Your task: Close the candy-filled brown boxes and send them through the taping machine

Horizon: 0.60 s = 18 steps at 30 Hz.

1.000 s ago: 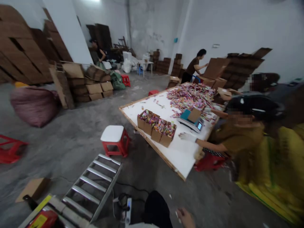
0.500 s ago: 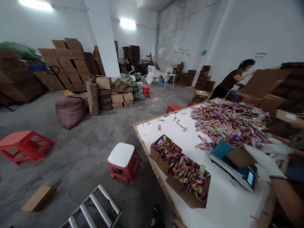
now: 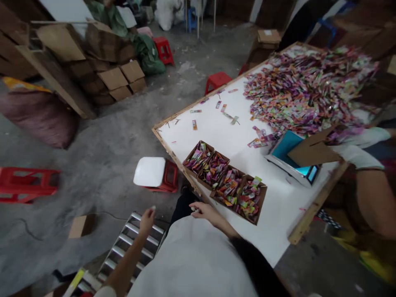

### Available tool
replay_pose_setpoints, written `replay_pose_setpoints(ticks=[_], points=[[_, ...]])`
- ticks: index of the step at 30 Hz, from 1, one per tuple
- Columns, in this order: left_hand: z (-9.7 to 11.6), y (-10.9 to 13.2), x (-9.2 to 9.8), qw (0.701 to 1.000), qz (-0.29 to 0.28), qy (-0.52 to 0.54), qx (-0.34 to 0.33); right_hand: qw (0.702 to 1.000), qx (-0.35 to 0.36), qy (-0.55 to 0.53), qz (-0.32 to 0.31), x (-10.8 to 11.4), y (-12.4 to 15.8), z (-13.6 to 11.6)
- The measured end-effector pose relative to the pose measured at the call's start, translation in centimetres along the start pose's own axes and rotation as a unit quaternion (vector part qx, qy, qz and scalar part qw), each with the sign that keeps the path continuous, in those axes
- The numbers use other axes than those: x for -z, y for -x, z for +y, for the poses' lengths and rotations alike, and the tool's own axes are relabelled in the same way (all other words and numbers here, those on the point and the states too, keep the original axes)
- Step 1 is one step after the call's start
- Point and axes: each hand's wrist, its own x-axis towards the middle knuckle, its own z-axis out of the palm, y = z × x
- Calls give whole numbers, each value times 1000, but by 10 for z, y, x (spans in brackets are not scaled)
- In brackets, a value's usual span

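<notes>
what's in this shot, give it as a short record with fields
left hand: raised over the roller conveyor, nothing seen in it
right hand: at the table edge, near the boxes, apart from them; grip unclear
boxes: four cardboard ones in a row, filled with colourful packets
packet pile: loose heap on the table's far side
scale: blue top, cardboard piece over it, a co-worker's gloved hand at the piece's edge
stool: white top, red legs, on the floor beside the table
</notes>
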Motion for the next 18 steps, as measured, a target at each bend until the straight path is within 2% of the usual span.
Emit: replay_pose_setpoints(ticks=[2,5,7,9,11,14,16,18], points=[[34,-63,24,998,11,8,-58,1000,-7,-2,7,3,-24,-3],[103,-165,52,985,-22,7,-171,1000,-22,1,22,0,-72,-12],[155,-224,59,968,-68,0,-242,999,-30,-4,23,-8,-108,-23],[206,-270,58,945,-122,-7,-305,998,-38,-33,47,-19,-142,-35],[256,-300,49,907,-180,-11,-382,987,-60,-66,131,-28,-171,-44],[324,-322,22,832,-282,-14,-478,940,-131,-106,296,-38,-197,-49],[359,-328,0,804,-366,-9,-468,901,-170,-131,376,-41,-206,-47],[383,-335,-22,800,-452,5,-394,866,-193,-153,435,-44,-211,-45]])
